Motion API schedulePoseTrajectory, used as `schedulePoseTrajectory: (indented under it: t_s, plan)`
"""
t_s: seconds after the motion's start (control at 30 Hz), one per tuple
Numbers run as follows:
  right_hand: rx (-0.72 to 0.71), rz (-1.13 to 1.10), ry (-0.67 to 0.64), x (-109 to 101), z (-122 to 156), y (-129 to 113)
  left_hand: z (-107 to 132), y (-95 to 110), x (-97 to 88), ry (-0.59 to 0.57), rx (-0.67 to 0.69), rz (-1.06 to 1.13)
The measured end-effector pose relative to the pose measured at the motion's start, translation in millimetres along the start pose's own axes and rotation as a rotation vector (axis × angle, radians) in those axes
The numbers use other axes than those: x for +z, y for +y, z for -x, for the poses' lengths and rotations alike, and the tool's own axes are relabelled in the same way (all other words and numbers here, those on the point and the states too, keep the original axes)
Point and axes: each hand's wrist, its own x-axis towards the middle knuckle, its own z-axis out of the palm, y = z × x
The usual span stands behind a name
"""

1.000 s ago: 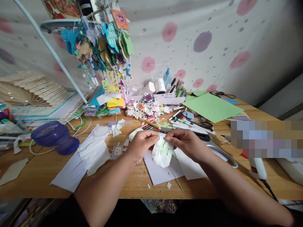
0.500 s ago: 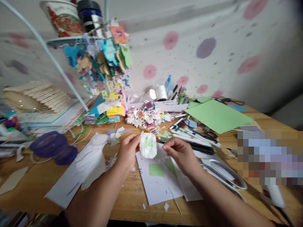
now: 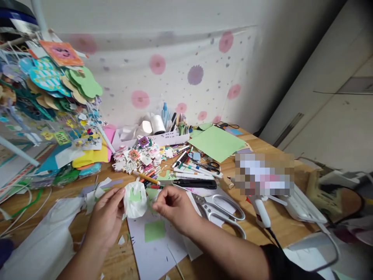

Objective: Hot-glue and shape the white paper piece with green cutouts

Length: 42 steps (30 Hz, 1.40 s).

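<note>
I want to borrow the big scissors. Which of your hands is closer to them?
The right hand is closer: the scissors lie just to its right on the table. The left hand is farther off, across the white paper piece it holds.

Free room and obstacles, placed relative to the large silver-handled steel scissors (image 3: 221, 210). Left of them, a white paper sheet bearing a green square (image 3: 154, 241) lies flat and lets a hand pass over it. Behind them, a black flat tool (image 3: 198, 183) and a row of loose pens and markers (image 3: 189, 165) bar the way to the flat green card sheet (image 3: 217, 142). Right of them, a white glue gun (image 3: 260, 212) and its black cord (image 3: 274, 237) cross the wooden worktop (image 3: 116, 262). Far left, hanging coloured paper cut-outs (image 3: 58, 85) crowd the space above the worktop.
</note>
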Motion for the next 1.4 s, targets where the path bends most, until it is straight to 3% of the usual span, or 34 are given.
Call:
schedulePoseTrajectory:
  t_s: [0.17, 0.43, 0.9, 1.27, 1.4]
  plan:
    - [0.079, -0.112, 0.030, 4.2, -0.8, -0.9, -2.3, -1.4, 0.5, 0.014, -0.043, -0.015]
    - [0.064, -0.246, 0.033, 3.2, -3.3, -0.8, -3.5, -2.5, 1.3, 0.046, -0.063, -0.015]
    - [0.064, -0.157, 0.004, -7.1, 0.2, 4.1, 3.8, -7.1, 8.0, -0.008, 0.023, 0.008]
    - [0.006, -0.016, 0.140, -12.9, -1.2, 12.6, 9.8, -7.5, 5.0, -0.026, 0.020, 0.018]
    - [0.003, 0.077, 0.073, -14.3, 0.2, 12.4, 10.4, -10.7, 4.3, -0.026, 0.048, 0.034]
